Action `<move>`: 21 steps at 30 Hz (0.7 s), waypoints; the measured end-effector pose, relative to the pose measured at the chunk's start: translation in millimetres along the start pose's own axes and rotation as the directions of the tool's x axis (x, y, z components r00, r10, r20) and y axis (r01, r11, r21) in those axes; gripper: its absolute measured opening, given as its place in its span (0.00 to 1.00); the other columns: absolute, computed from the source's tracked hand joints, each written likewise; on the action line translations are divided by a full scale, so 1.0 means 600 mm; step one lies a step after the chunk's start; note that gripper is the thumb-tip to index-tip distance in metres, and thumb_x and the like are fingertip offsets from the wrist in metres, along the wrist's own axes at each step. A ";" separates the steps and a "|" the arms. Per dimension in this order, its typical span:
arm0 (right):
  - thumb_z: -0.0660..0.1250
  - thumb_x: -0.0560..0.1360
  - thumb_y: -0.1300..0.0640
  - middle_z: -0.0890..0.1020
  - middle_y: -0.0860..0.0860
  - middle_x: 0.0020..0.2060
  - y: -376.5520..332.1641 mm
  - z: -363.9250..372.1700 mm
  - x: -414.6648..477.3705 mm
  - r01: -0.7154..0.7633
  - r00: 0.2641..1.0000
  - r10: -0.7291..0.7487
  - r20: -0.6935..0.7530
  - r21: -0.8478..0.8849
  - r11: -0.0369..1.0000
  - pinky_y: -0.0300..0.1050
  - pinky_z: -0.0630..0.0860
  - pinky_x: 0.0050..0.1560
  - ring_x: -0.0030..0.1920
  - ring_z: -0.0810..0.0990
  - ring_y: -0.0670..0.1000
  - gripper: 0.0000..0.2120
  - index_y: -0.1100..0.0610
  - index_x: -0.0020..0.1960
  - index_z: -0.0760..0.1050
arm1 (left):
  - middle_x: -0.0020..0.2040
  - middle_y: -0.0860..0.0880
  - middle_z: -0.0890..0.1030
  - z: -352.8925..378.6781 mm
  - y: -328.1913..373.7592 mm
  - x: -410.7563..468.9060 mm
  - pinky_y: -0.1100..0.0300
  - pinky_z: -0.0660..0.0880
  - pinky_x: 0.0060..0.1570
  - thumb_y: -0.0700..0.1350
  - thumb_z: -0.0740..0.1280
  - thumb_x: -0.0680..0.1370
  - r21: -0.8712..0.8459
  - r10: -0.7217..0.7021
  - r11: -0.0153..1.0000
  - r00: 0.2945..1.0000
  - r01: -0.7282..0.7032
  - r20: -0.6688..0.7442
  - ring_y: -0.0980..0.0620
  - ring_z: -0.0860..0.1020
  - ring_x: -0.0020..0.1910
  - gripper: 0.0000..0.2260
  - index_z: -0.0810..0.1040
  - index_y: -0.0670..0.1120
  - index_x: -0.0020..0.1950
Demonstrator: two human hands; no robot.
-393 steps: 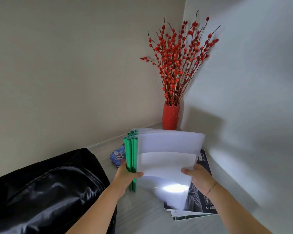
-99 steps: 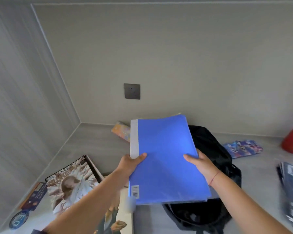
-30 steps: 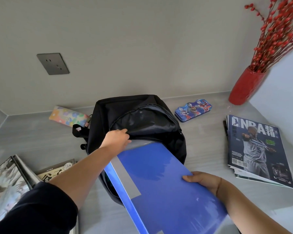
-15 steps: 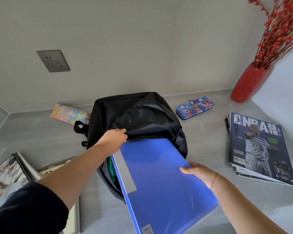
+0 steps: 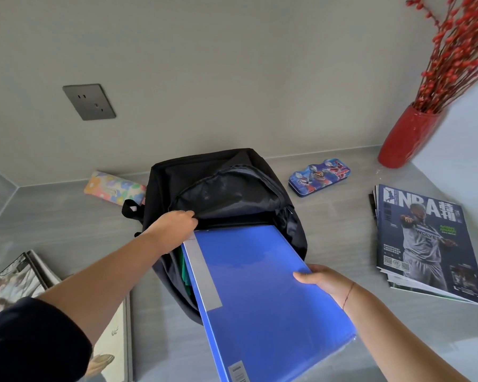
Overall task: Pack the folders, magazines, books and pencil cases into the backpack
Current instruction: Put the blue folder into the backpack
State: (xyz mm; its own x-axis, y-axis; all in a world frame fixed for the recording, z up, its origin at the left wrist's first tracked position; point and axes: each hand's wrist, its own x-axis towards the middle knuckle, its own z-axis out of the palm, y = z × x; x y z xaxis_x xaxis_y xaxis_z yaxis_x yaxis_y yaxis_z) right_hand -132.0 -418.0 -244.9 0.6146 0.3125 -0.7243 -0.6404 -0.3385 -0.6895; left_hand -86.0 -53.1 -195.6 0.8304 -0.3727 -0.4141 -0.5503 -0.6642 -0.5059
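Observation:
A black backpack (image 5: 232,175) lies open on the grey counter, its mouth facing me. My left hand (image 5: 174,223) grips the upper flap of the opening and holds it up. My right hand (image 5: 322,281) holds the right edge of a blue folder (image 5: 260,293), whose far end sits inside the mouth. Green folders (image 5: 185,271) show inside, left of the blue one. A stack of NBA magazines (image 5: 425,244) lies to the right. A blue tin pencil case (image 5: 319,176) and a floral pencil case (image 5: 113,187) lie behind the bag.
Books and magazines (image 5: 14,279) lie at the left front, partly under my left arm. A red vase (image 5: 406,136) with red berry branches stands in the back right corner. A wall socket (image 5: 89,102) is on the back wall. Walls close in on both sides.
The blue folder has slid further forward into the backpack's mouth, pushed by my right hand. My left hand keeps holding the flap open.

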 end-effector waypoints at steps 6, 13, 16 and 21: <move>0.71 0.70 0.48 0.84 0.48 0.54 -0.001 -0.001 0.000 -0.017 1.000 0.017 0.010 0.005 1.000 0.54 0.70 0.68 0.59 0.80 0.51 0.18 0.50 0.58 0.80 | 0.60 0.46 0.73 0.012 -0.009 -0.003 0.55 0.75 0.56 0.37 0.61 0.78 0.020 -0.026 0.999 1.000 0.026 0.014 0.45 0.72 0.61 0.13 0.77 0.43 0.61; 0.69 0.74 0.52 0.85 0.53 0.52 -0.008 0.025 -0.002 -0.052 0.999 0.050 0.015 0.091 0.995 0.53 0.74 0.64 0.55 0.83 0.55 0.13 0.56 0.56 0.81 | 0.59 0.44 0.74 0.008 0.003 -0.005 0.55 0.75 0.57 0.36 0.60 0.78 -0.156 -0.182 0.971 0.983 0.182 0.018 0.46 0.75 0.59 0.12 0.73 0.42 0.60; 0.69 0.73 0.52 0.83 0.50 0.55 -0.024 0.048 0.014 -0.030 0.996 0.040 -0.079 0.131 0.991 0.50 0.67 0.70 0.60 0.78 0.52 0.14 0.55 0.57 0.80 | 0.59 0.43 0.74 -0.012 0.014 -0.004 0.53 0.73 0.58 0.34 0.58 0.78 -0.134 -0.095 0.986 0.995 0.098 0.027 0.44 0.73 0.60 0.12 0.73 0.39 0.59; 0.67 0.75 0.51 0.81 0.50 0.56 -0.076 0.074 0.024 0.039 0.997 -0.035 -0.068 0.061 0.997 0.45 0.74 0.59 0.56 0.79 0.49 0.15 0.56 0.59 0.77 | 0.60 0.44 0.72 -0.009 0.012 -0.008 0.55 0.74 0.58 0.35 0.59 0.77 -0.222 -0.202 0.955 0.979 0.197 -0.003 0.45 0.73 0.60 0.13 0.73 0.41 0.62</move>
State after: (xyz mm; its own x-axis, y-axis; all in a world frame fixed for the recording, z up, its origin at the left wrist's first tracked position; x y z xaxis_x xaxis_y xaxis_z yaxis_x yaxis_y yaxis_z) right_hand -114.6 -359.0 -224.2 0.6665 0.2627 -0.6977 -0.6430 -0.2712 -0.7163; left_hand -93.5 -59.8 -193.4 0.9248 -0.2322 -0.3013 -0.3431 -0.8513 -0.3969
